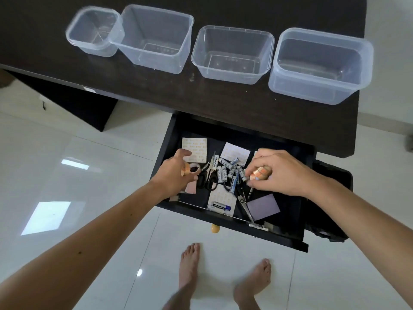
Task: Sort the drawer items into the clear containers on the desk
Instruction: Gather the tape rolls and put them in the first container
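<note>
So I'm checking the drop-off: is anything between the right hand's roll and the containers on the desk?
Nothing visible blocks it. The right hand holds the orange roll over the open drawer, and all four clear containers sit open-topped and lidless.

A dark desk [223, 104] ran across the top of the frame; four clear containers stood on it in a row: a small square tub [95, 31] at upper left, touching a deeper bin [154, 39], then a shallow tray [232, 54], then a large tub [319, 66] at upper right; below lay white floor tiles [89, 164], bare feet [190, 265] resting on them.
</note>
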